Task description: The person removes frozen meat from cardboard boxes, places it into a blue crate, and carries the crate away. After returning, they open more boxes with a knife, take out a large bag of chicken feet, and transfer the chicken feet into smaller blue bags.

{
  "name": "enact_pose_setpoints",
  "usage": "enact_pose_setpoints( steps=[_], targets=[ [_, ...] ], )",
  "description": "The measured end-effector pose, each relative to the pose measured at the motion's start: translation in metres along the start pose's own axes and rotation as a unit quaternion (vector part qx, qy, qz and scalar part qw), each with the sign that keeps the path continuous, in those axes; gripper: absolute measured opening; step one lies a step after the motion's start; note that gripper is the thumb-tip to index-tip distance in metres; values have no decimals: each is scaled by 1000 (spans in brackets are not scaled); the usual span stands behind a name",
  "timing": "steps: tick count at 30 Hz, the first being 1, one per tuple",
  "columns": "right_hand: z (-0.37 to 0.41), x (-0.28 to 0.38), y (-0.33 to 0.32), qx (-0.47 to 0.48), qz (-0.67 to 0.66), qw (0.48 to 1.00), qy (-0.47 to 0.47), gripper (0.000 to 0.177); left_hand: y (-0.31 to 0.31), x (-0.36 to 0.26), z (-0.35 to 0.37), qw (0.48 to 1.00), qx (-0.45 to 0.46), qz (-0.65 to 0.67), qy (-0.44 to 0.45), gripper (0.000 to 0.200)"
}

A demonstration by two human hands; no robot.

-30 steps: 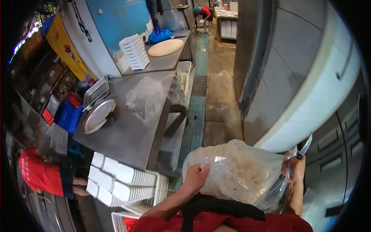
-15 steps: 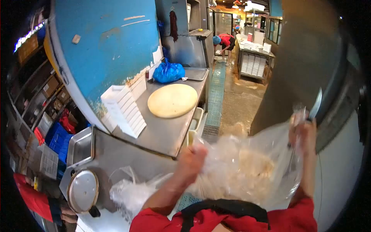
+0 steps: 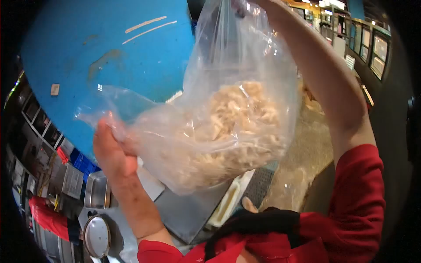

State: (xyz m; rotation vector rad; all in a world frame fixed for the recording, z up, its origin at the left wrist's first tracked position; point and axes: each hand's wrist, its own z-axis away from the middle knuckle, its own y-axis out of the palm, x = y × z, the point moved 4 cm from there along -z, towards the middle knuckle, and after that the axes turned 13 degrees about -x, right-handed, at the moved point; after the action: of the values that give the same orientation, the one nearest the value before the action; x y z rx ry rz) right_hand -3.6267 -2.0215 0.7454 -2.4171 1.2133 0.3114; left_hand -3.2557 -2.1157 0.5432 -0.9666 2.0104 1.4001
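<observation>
A large clear plastic bag [image 3: 193, 136] hangs in front of me, its lower part bulging with pale, shredded-looking pieces [image 3: 243, 114]. My left hand [image 3: 116, 147] is closed on a loose corner of the bag at the left. My right hand [image 3: 245, 6], partly cut off by the top edge, grips the gathered upper part of the bag, high above the contents. The knife that was by my right hand earlier cannot be made out.
Below the bag lies a steel counter [image 3: 193, 212], with a cream plastic bin [image 3: 232, 197] beside it. A blue wall panel [image 3: 87, 79] rises ahead. At lower left are a steel pan [image 3: 97, 190], a round pan [image 3: 97, 236] and a person in red [image 3: 48, 217].
Both hands have lifted the bag, the right one far up and the left one leftward. The view has turned left toward the blue panel.
</observation>
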Motion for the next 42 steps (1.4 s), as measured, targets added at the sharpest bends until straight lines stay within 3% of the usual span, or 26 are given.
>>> enact_pose_setpoints(
  steps=[1, 2, 3, 5, 6, 8, 9, 11, 12, 14, 17, 20, 22, 24, 25, 27, 28, 29, 30, 31, 32, 34, 36, 40, 42],
  targets=[
    [16, -2, 30, 26, -323, 926, 195, 18, 12, 19, 6, 1000, -1, -11, 3, 26],
    [44, 5, 57, 47, -598, 718, 354, 24, 25, 37, 10, 1000, 2, -18, 4, 27],
    [58, 26, 79, 33, -583, 680, 443, 16, 29, 65, 13, 999, -14, -26, 24, 21],
    [83, 71, 115, 125, -598, 621, 490, 10, 32, 127, 1, 993, -54, -104, 13, 12],
    [103, 97, 155, 162, -624, 607, 464, 10, 31, 150, -9, 980, -61, -190, -21, 12],
    [135, 147, 216, 259, -740, 451, 426, 4, 23, 189, -37, 979, -112, -172, -4, 13],
    [137, 158, 244, 268, -745, 439, 424, 4, 20, 203, -49, 978, -148, -147, 2, 16],
    [149, 184, 273, 304, -800, 413, 312, 6, 18, 207, -63, 970, -149, -190, -8, 16],
    [147, 182, 278, 367, -806, 338, 317, 15, 19, 212, -68, 964, -142, -223, -18, 16],
    [144, 187, 300, 385, -839, 258, 287, 22, 11, 232, -82, 957, -140, -253, -39, 17],
    [144, 183, 317, 428, -839, 203, 270, 26, 16, 258, -89, 948, -132, -286, -48, 19],
    [155, 184, 352, 449, -840, 200, 231, 28, 14, 280, -90, 915, -137, -376, -51, 22],
    [175, 188, 376, 468, -808, 277, 226, 21, 0, 301, -90, 872, -137, -465, -75, 23],
    [199, 192, 394, 509, -751, 350, 231, 15, -15, 327, -96, 827, -114, -550, -25, 22],
    [213, 196, 401, 521, -749, 336, 232, 15, -30, 343, -97, 818, -119, -561, -36, 22],
    [248, 202, 423, 537, -700, 398, 252, 13, -55, 368, -100, 664, -41, -741, 88, 20],
    [271, 211, 432, 537, -699, 391, 266, 13, -74, 375, -96, 662, -36, -744, 83, 20],
    [285, 208, 441, 529, -697, 392, 284, 13, -89, 388, -89, 505, 107, -852, 83, 21],
    [284, 193, 429, 595, -636, 424, 247, 25, -105, 413, -88, 332, 244, -906, 99, 24],
    [291, 186, 430, 597, -641, 406, 262, 28, -137, 423, -88, 432, 200, -855, 207, 26],
    [313, 195, 449, 558, -680, 370, 300, 27, -126, 421, -87, 428, 226, -861, 158, 27],
    [319, 179, 453, 541, -685, 355, 335, 20, -117, 413, -85, 477, 139, -861, 104, 35],
    [309, 155, 453, 530, -684, 357, 352, 25, -91, 394, -80, 578, -8, -809, 109, 36],
    [300, 94, 462, 453, -659, 483, 357, 45, -75, 394, -83, 549, -5, -828, 116, 33],
    [298, 58, 474, 422, -639, 535, 355, 43, -69, 394, -82, 556, -20, -827, 72, 34]
  ],
)
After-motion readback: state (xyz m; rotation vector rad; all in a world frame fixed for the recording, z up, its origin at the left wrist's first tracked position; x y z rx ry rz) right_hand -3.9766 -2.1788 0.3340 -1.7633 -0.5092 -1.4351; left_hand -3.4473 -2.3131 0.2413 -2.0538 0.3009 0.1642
